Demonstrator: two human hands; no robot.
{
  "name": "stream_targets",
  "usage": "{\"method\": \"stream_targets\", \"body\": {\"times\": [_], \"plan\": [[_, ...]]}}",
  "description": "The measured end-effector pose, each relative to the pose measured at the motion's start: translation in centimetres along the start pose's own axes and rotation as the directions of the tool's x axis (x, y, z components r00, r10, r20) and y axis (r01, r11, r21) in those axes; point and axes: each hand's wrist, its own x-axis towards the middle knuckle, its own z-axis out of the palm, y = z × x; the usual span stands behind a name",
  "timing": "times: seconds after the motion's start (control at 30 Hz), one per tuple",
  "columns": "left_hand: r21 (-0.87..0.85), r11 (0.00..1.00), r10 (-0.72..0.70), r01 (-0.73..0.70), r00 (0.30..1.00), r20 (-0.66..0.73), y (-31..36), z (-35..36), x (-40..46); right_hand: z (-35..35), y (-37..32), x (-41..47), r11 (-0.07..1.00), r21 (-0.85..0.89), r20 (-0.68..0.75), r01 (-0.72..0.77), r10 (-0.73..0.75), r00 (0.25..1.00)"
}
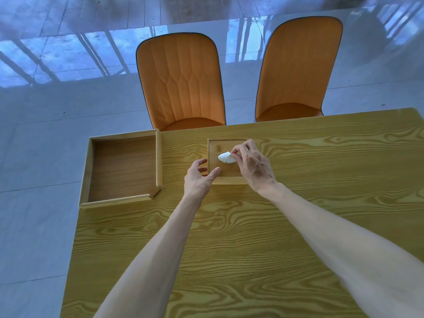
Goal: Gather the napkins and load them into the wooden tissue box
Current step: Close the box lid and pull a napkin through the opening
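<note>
A small wooden tissue box (226, 174) stands on the table's middle, its lid on. A white tuft of napkin (226, 157) sticks out of the slot in the lid. My right hand (252, 165) pinches the right end of that napkin with thumb and forefinger. My left hand (200, 177) grips the box's near left corner, thumb on top of the lid and fingers against the left side.
A shallow open wooden tray (86, 173) lies at the table's far left corner, overhanging the edge. Two orange chairs (181, 83) (296, 70) stand behind the wood-grain table (252, 237). Glossy grey floor lies to the left.
</note>
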Motion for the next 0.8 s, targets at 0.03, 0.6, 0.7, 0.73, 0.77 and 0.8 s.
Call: {"method": "stream_targets", "body": {"times": [0.03, 0.6, 0.7, 0.73, 0.77, 0.8], "plan": [[0.0, 1.0, 0.0, 0.0, 1.0, -0.001, 0.0, 0.0, 0.0, 0.0, 0.1, 0.0, 1.0, 0.026, -0.016, -0.018, 0.018, 1.0], [0.005, 1.0, -0.012, 0.011, 1.0, 0.005, -0.3, -0.2, 0.5, 0.9, -0.1, 0.0, 0.946, 0.281, -0.079, -0.162, 0.191, 0.978], [0.003, 1.0, -0.019, 0.019, 1.0, 0.013, -0.2, -0.2, 0.6, 0.8, -0.2, -0.2, 0.925, 0.342, -0.062, -0.166, 0.198, 0.978], [0.004, 1.0, -0.023, 0.023, 1.0, 0.015, -0.1, -0.2, 0.5, 0.7, -0.4, -0.3, 0.925, 0.346, -0.055, -0.16, 0.19, 0.98], [0.002, 1.0, -0.023, 0.023, 1.0, 0.017, -0.2, -0.2, 0.6, 0.7, -0.4, -0.3, 0.918, 0.363, -0.052, -0.16, 0.191, 0.98], [0.004, 1.0, -0.026, 0.026, 0.999, 0.018, 0.0, -0.2, 0.5, 0.6, -0.4, -0.2, 0.905, 0.387, -0.041, -0.177, 0.208, 0.977]]}}
